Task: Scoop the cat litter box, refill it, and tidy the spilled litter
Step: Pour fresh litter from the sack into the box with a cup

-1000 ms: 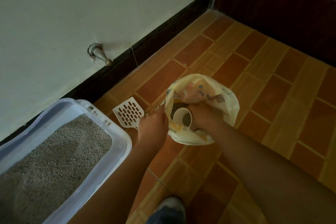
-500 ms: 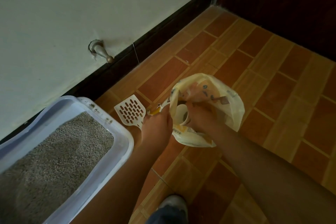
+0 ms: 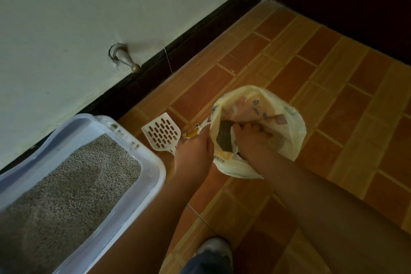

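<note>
Bag (image 3: 289,127) sits open on the floor (image 3: 333,69) before me. My left hand (image 3: 191,151) pinches its edge, and my right hand (image 3: 251,140) is down inside it, fingers curled round a white cup (image 3: 232,140) in the dark litter (image 3: 223,138). The box (image 3: 155,162) is off to my left, the scoop (image 3: 163,133) just beside my left hand.

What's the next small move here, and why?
Probably lift the cup out of the litter bag and carry it left to the litter box. The right hand is inside the bag gripping the cup, which looks loaded with granules; the left hand holds the bag mouth open.
</note>
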### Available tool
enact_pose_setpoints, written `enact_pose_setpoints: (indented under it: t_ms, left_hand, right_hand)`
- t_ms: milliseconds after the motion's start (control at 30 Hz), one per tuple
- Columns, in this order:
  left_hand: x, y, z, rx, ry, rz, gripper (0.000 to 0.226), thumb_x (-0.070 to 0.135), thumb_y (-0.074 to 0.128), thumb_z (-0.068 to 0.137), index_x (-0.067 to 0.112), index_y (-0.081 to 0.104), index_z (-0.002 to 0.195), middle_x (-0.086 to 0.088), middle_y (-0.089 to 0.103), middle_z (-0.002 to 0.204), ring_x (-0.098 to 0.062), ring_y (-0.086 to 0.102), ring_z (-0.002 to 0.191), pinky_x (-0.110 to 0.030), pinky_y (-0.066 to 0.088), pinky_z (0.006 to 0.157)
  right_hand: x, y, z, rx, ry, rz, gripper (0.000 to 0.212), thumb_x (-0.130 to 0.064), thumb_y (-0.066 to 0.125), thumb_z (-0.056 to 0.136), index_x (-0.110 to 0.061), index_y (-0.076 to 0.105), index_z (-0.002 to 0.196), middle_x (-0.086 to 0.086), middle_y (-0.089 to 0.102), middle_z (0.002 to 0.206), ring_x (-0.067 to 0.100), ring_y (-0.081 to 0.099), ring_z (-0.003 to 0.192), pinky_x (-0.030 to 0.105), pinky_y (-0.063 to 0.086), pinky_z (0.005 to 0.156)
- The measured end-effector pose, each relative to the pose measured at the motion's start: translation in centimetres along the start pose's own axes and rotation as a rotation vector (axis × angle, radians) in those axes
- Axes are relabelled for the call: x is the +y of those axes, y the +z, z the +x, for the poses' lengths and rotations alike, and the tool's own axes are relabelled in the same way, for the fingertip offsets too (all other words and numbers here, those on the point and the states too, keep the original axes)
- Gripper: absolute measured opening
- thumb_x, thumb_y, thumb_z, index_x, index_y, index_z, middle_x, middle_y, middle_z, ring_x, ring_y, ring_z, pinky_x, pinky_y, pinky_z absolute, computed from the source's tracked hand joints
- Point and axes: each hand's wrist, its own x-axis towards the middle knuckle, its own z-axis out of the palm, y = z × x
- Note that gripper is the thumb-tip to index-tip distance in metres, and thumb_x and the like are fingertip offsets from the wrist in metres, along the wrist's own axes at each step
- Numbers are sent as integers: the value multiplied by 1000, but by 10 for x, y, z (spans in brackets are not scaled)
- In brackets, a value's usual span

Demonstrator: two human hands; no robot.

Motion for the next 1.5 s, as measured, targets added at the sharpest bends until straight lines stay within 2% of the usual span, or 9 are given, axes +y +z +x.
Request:
enact_pose_setpoints:
  t_ms: [233,400,533,667,767,900,1167,1367,1500]
  left_hand:
    - [1,-3,2,-12,0,20,35,26,33,101,21,44,134,-2,67,92,-21,62,88,-36,48,89]
    - [-2,0,4,-6,5,18,32,26,33,100,22,48,128,0,65,86,-17,62,81,-36,51,84]
    - [-4,-5,4,10,-9,12,30,26,34,101,20,50,125,0,65,86,-15,62,79,-32,51,83]
    - [-4,-9,4,4,-21,-11,33,23,35,100,21,47,131,-3,67,90,-18,64,82,-36,51,85]
    - [-6,-9,4,9,-16,-8,32,22,36,100,21,48,129,-4,67,90,-19,64,81,-35,52,82]
    - [-9,-8,1,4,-15,2,33,24,35,100,22,46,131,-3,66,96,-18,62,89,-32,48,88]
    - [-10,-11,-2,0,-27,35,38,25,32,101,22,41,137,-5,66,97,-21,62,90,-34,49,88]
    - [-6,-16,-6,-10,-60,86,37,26,31,101,20,42,136,-7,66,98,-24,63,91,-38,49,89]
    - [-1,-25,-9,-14,-60,128,36,28,29,101,18,42,133,-6,66,97,-25,64,92,-39,47,93]
  right_hand:
    - [0,4,6,9,-12,69,72,-35,59,86,-21,17,142,22,27,140,44,29,127,62,42,89]
    - [-5,6,17,18,-70,147,84,-40,68,78,-29,15,142,17,23,145,41,23,132,58,35,99]
    - [-13,6,22,9,-75,200,83,-40,68,78,-30,14,141,14,23,145,39,22,133,60,35,97]
    - [-22,2,23,-1,-82,233,79,-42,66,79,-29,16,139,12,23,145,37,22,133,59,35,94]
    - [-27,3,27,0,-88,274,74,-41,64,80,-27,20,138,13,25,144,37,22,133,58,33,100]
    - [-37,1,25,9,-157,331,71,-29,56,87,-19,14,143,16,22,145,39,20,135,56,30,105]
    - [-34,6,21,88,-211,629,85,-38,63,81,-18,12,145,13,23,148,35,21,137,47,20,113]
    - [-18,-2,-2,77,-193,856,85,-38,78,66,-23,29,134,7,40,138,26,40,127,44,37,104]
    - [1,-10,-29,124,-247,1062,92,-32,82,63,-25,28,138,3,43,136,21,43,126,43,41,103]
